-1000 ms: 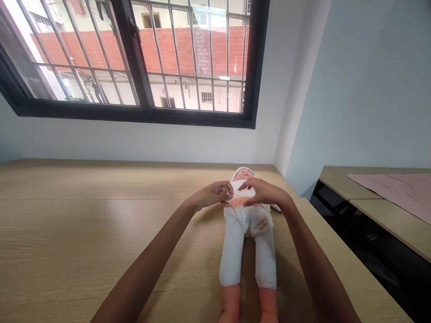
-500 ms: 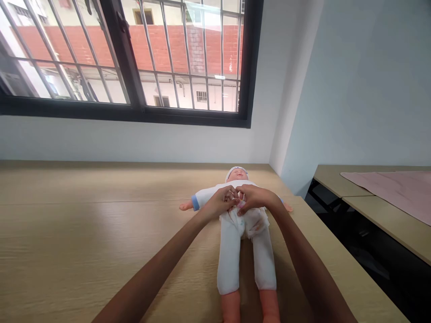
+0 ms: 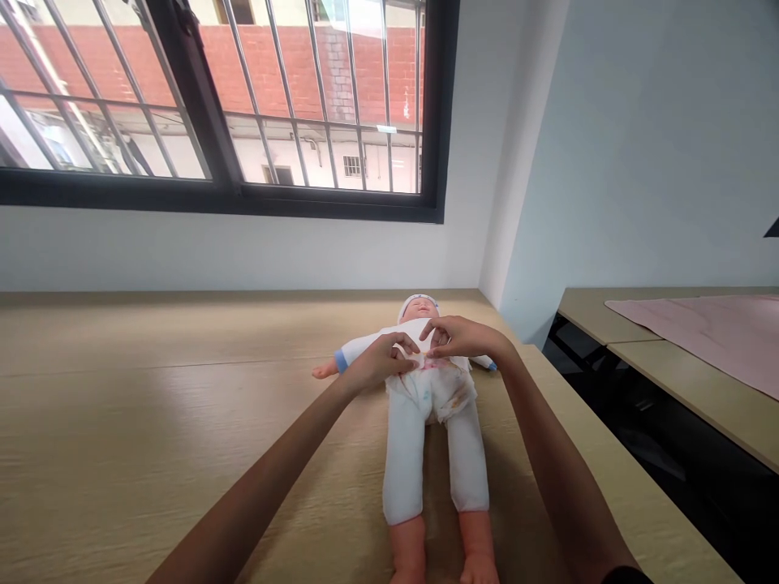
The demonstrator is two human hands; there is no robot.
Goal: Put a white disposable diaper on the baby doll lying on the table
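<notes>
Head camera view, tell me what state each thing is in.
Baby doll: on its back, legs apart.
Diaper: around the doll's hips, fastening unclear.
Cap: worn by the doll.
Left hand: fingers curled, grip unclear.
Right hand: fingers curled, grip unclear.
Pink cloth: spread out flat.
Window: barred, closure unclear.

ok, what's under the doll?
The wooden table: its surface shows between the doll's legs and around them. Anything beneath the doll's back or directly under its legs is covered, so can't tell.
</notes>
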